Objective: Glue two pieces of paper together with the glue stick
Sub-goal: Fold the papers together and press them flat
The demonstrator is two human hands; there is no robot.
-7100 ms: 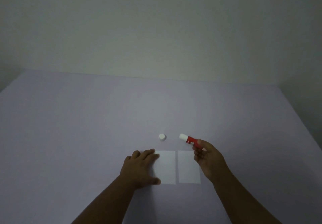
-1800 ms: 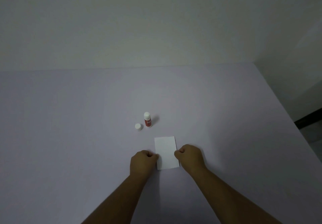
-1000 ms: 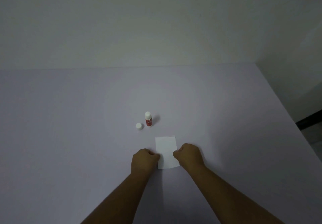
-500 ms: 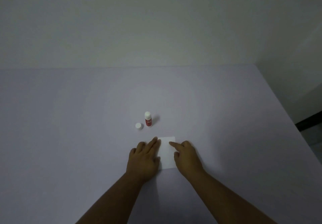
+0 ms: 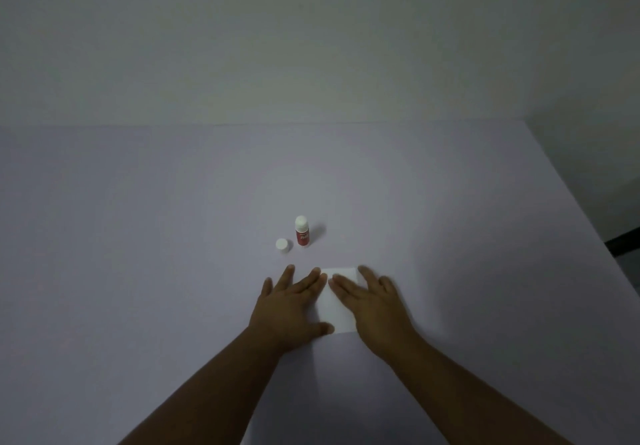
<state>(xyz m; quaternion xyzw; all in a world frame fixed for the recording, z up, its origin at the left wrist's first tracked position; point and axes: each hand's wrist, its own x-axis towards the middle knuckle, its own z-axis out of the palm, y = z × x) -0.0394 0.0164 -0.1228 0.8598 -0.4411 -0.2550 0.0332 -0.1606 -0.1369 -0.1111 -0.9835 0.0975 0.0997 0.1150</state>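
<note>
Now both hands lie flat, palms down, on a white paper [image 5: 335, 302] that rests on the pale purple table [image 5: 138, 237]. The left hand [image 5: 289, 306] has its fingers spread and straight; its index finger and thumb cover the left edge of the paper, while the other fingers rest on the table beside it. The right hand [image 5: 374, 309] is also spread out and covers the right edge and the right far corner of the sheet. Neither hand grips anything; the fingers are apart and only press down. Between the 2 hands a strip of the paper stays visible, from the far edge to the near edge. I see only 1 sheet outline, so I cannot tell if a second sheet lies exactly under it. The glue stick [image 5: 302, 236] stands upright on the table, beyond the paper and a little to the left, apart from both hands. Its white cap [image 5: 283, 245] sits just beside it on its left, not touching.
</note>
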